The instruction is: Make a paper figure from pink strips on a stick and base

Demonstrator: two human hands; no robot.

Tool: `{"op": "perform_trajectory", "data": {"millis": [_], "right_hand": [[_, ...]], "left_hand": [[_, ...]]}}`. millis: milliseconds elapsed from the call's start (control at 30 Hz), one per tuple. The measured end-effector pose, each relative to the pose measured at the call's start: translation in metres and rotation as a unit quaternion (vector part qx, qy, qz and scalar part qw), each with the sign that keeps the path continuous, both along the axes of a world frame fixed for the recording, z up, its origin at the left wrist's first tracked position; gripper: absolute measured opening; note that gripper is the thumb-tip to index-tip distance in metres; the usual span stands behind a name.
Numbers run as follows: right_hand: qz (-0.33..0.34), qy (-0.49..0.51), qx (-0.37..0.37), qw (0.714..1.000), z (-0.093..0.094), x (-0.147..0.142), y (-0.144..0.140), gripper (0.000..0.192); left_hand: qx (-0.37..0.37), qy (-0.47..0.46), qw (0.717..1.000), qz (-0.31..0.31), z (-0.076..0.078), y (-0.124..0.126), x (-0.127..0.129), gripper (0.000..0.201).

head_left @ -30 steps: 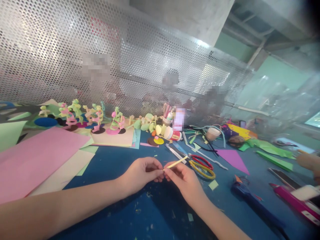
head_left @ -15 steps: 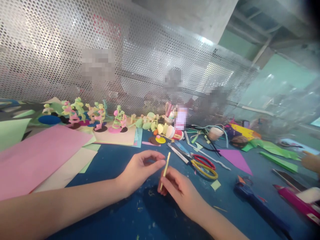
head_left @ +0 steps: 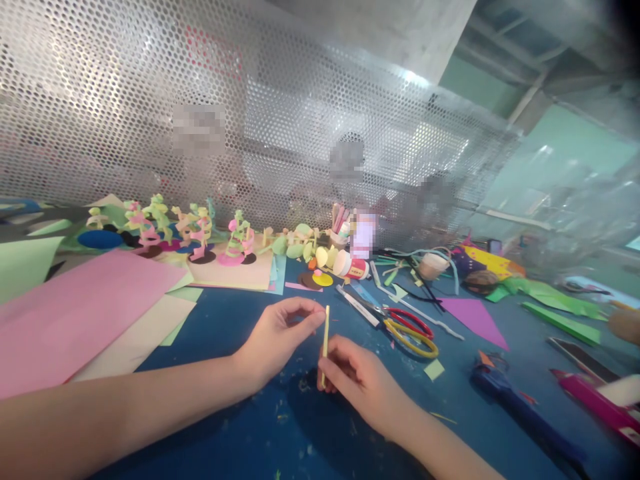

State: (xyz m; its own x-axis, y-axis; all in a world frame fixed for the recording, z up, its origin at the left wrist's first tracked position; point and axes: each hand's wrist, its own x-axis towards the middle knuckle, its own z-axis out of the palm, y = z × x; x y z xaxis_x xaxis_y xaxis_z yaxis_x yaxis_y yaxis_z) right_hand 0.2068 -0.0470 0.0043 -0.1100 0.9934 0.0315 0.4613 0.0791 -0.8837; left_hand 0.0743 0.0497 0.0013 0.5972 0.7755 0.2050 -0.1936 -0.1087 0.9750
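A thin, pale yellow strip (head_left: 327,333), perhaps of paper, stands almost upright between my hands above the blue tabletop. My right hand (head_left: 357,377) pinches its lower end between thumb and fingers. My left hand (head_left: 283,337) is closed in a pinch, its thumb and index tips right beside the strip's upper part; whether anything is between those tips I cannot make out. Just beyond lie scissors (head_left: 411,339) with red and yellow handles and a white-handled cutter (head_left: 357,305).
Pink paper sheets (head_left: 95,313) cover the left side. Small paper figures (head_left: 200,233) stand at the back before a perforated metal screen (head_left: 280,120). A white-and-red glue jar (head_left: 351,265) lies tipped. On the right are a blue glue gun (head_left: 520,407), a magenta tool (head_left: 595,400) and a phone (head_left: 583,357).
The yellow strip has swung from leaning right to almost upright, its top moving left. My left fingertips have shifted slightly left. My right hand still grips the strip's lower end.
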Motion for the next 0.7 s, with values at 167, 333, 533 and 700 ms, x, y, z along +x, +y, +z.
{"op": "perform_trajectory", "data": {"millis": [167, 333, 533, 700], "right_hand": [[-0.001, 0.020, 0.002, 1.000, 0.0005, 0.0009, -0.0010, 0.021], [0.004, 0.049, 0.001, 0.999, 0.0018, 0.0015, -0.0004, 0.021], [-0.004, 0.068, 0.003, 0.998, -0.0006, 0.0028, 0.0009, 0.022], [-0.014, 0.094, 0.003, 0.996, -0.0006, 0.0036, 0.0020, 0.023]], "left_hand": [[-0.019, -0.010, 0.999, -0.035, -0.0019, 0.0002, 0.0014, 0.016], [-0.045, -0.020, 0.998, -0.045, -0.0048, 0.0011, 0.0036, 0.016], [-0.079, -0.053, 0.992, -0.082, -0.0052, -0.0002, 0.0037, 0.018], [-0.106, -0.069, 0.987, -0.098, -0.0089, -0.0014, 0.0037, 0.020]]}}
